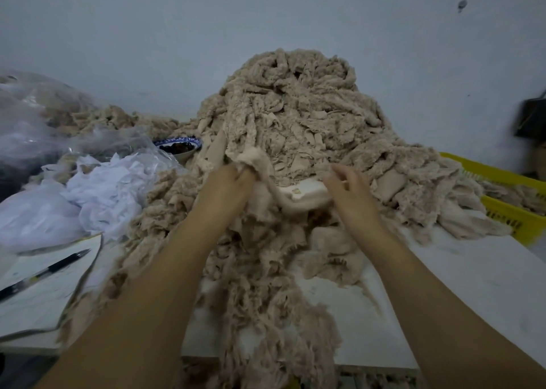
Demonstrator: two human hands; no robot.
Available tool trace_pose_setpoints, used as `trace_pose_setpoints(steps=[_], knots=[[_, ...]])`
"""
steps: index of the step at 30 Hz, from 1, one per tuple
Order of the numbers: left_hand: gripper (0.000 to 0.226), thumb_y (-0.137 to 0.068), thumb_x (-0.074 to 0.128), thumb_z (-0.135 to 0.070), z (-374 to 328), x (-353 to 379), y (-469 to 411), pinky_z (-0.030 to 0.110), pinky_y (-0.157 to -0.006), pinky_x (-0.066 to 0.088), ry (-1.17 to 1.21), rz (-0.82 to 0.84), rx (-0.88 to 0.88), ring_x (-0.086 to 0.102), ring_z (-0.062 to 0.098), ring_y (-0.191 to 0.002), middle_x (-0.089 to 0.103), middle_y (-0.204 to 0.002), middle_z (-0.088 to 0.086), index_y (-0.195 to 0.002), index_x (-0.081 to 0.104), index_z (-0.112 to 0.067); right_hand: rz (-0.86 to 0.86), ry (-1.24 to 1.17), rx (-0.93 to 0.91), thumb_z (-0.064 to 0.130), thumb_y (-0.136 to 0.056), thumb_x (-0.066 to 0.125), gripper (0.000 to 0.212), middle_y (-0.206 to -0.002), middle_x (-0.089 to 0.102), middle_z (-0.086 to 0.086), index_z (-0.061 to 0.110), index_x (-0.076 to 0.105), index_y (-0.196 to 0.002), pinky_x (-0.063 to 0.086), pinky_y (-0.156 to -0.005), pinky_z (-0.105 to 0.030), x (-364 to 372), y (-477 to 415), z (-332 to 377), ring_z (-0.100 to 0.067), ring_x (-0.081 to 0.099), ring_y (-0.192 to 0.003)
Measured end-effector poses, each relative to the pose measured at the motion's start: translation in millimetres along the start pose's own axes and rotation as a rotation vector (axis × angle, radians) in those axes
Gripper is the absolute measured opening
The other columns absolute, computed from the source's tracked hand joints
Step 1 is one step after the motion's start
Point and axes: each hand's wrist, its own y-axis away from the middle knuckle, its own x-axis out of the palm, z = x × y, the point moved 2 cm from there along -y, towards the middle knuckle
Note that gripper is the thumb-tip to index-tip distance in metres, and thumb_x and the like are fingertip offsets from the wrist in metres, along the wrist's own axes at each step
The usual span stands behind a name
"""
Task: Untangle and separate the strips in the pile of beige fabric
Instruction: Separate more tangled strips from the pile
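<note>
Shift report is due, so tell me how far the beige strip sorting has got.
Done: little that shows; some beige strips lie in the yellow crate, though whether they were sorted I cannot tell. In hand: the left hand and right hand each grip one strip at the foot of the pile. Left: nearly all; it stands tall and tangled.

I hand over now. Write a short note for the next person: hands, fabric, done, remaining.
Left hand grips one end of a pale strip at the pile's front.
Right hand pinches its other end.
Pile of beige fabric: heaped on the table, tangled, some trailing to the near edge.
Yellow basket, right, holds some beige pieces.
Done: unclear.
Left: free this strip, then nearly the whole pile.
</note>
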Motion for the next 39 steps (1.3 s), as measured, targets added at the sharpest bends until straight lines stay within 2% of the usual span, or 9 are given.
trace_pose_setpoints(steps=[4, 8, 12, 17, 20, 28, 31, 34, 39], knots=[[0.021, -0.096, 0.055, -0.027, -21.1, 24.6, 6.3, 0.011, -0.049, 0.038, -0.023, 0.150, 0.214, 0.055, -0.008, -0.060, 0.056, -0.069, -0.022, -0.081, 0.054, -0.042, 0.280, -0.088, -0.070, 0.068, -0.085, 0.057, 0.027, -0.107, 0.066, 0.023, 0.045, 0.059, -0.100, 0.044, -0.066, -0.003, 35.7, 11.0, 26.7, 0.014, 0.060, -0.091], [0.023, -0.092, 0.061, -0.035, -13.5, 18.5, -1.1, 0.023, -0.052, 0.039, -0.157, 0.216, 0.259, 0.054, 0.012, -0.063, 0.053, -0.066, -0.007, -0.072, 0.050, -0.029, 0.238, -0.073, 0.024, 0.049, -0.094, 0.059, 0.029, -0.058, 0.064, 0.019, 0.032, 0.063, -0.071, 0.048, -0.060, -0.021, 27.2, 5.0, 19.7, 0.002, 0.058, -0.051], [0.021, -0.096, 0.057, -0.035, 20.9, 7.2, -12.3, 0.039, -0.069, 0.050, -0.474, 0.298, 0.152, 0.060, 0.025, -0.079, 0.062, -0.085, 0.005, -0.082, 0.059, -0.020, 0.049, -0.462, 0.142, 0.041, -0.101, 0.051, 0.044, -0.055, 0.056, 0.009, 0.019, 0.058, -0.064, 0.053, -0.070, -0.034, 3.6, -2.3, 4.8, -0.007, 0.060, -0.058], [0.030, -0.095, 0.061, -0.034, 48.5, -2.8, -10.5, 0.038, -0.085, 0.049, 0.184, 0.290, -0.115, 0.060, 0.028, -0.093, 0.062, -0.096, 0.019, -0.098, 0.065, -0.004, -0.083, -0.986, 0.321, 0.029, -0.102, 0.051, 0.045, -0.072, 0.070, -0.003, 0.015, 0.049, -0.059, 0.056, -0.063, -0.026, -12.3, -8.6, -8.5, -0.017, 0.071, -0.077], [0.032, -0.087, 0.068, -0.037, 46.9, -5.8, -6.7, 0.046, -0.095, 0.052, 0.529, 0.301, -0.185, 0.068, 0.032, -0.096, 0.069, -0.104, 0.023, -0.096, 0.070, -0.006, -0.087, -1.189, 0.445, 0.032, -0.099, 0.053, 0.046, -0.082, 0.068, -0.007, 0.018, 0.046, -0.057, 0.054, -0.091, -0.035, -13.2, -7.2, -15.6, -0.023, 0.069, -0.097], [0.021, -0.081, 0.070, -0.031, 39.0, -9.7, -6.5, 0.021, -0.055, 0.053, 0.785, 0.296, -0.143, 0.068, 0.013, -0.063, 0.070, -0.070, 0.001, -0.062, 0.070, -0.022, -0.140, -0.969, 0.480, 0.034, -0.093, 0.059, 0.045, -0.061, 0.059, 0.003, 0.023, 0.046, -0.051, 0.049, -0.069, -0.032, -15.1, -5.3, -22.6, -0.016, 0.062, -0.063], [0.024, -0.091, 0.067, -0.027, 31.6, -0.5, -2.7, 0.022, -0.061, 0.056, 0.783, 0.353, -0.139, 0.073, 0.015, -0.075, 0.076, -0.081, 0.003, -0.071, 0.077, -0.022, -0.134, -0.055, 0.293, 0.034, -0.092, 0.056, 0.014, -0.095, 0.060, -0.008, 0.022, 0.062, -0.086, 0.046, -0.068, -0.030, -13.8, -2.7, -17.8, -0.017, 0.058, -0.077], [0.023, -0.094, 0.062, -0.042, 12.3, 19.3, 6.6, 0.013, -0.069, 0.051, 0.482, 0.399, -0.045, 0.070, 0.001, -0.087, 0.076, -0.091, -0.015, -0.082, 0.079, -0.032, 0.002, 0.364, -0.016, 0.063, -0.090, 0.046, 0.063, -0.145, 0.038, -0.003, 0.023, 0.045, -0.139, 0.038, -0.104, -0.034, 15.4, 4.7, -8.3, -0.017, 0.041, -0.129], [0.035, -0.101, 0.048, -0.040, -10.6, 34.8, 15.8, 0.000, -0.063, 0.043, 0.301, 0.474, 0.121, 0.062, -0.015, -0.079, 0.069, -0.080, -0.031, -0.076, 0.071, -0.050, 0.255, 0.127, -0.017, 0.076, -0.089, 0.035, 0.047, -0.079, 0.065, 0.023, 0.034, 0.058, -0.091, 0.041, -0.063, -0.018, 41.4, 5.4, 14.2, 0.009, 0.059, -0.074]])
